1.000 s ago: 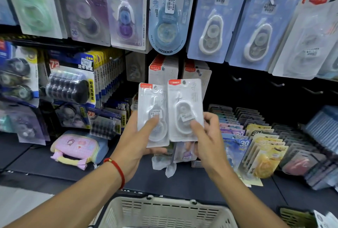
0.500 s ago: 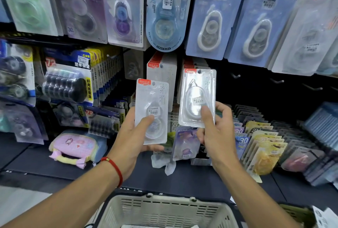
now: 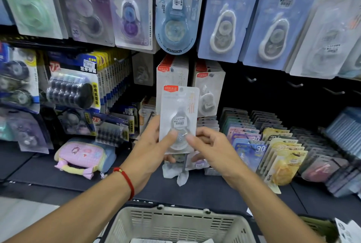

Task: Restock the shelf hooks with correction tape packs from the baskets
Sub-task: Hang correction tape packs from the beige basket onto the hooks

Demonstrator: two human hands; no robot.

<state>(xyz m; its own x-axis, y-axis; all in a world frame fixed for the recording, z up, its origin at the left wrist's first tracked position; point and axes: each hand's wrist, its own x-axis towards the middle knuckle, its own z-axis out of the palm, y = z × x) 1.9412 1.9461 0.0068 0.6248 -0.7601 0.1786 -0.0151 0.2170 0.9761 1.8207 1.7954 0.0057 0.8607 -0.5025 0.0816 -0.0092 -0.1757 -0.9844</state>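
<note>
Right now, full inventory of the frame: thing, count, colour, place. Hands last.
held correction tape pack: one, white with red tab, centre, in front of the shelf
hung white packs: two stacks on hooks, white with red tabs, just behind the held pack
blue packs: two in front, pale blue, top row right
purple packs: two, top row left of centre
bare hooks: at least three, dark, right of the white stacks
pouch: one, pink and yellow, lower shelf left
basket: one, cream, bottom centre
left hand: grips the held pack's lower left; red cord on wrist
right hand: fingertips at the pack's lower right edge
</note>
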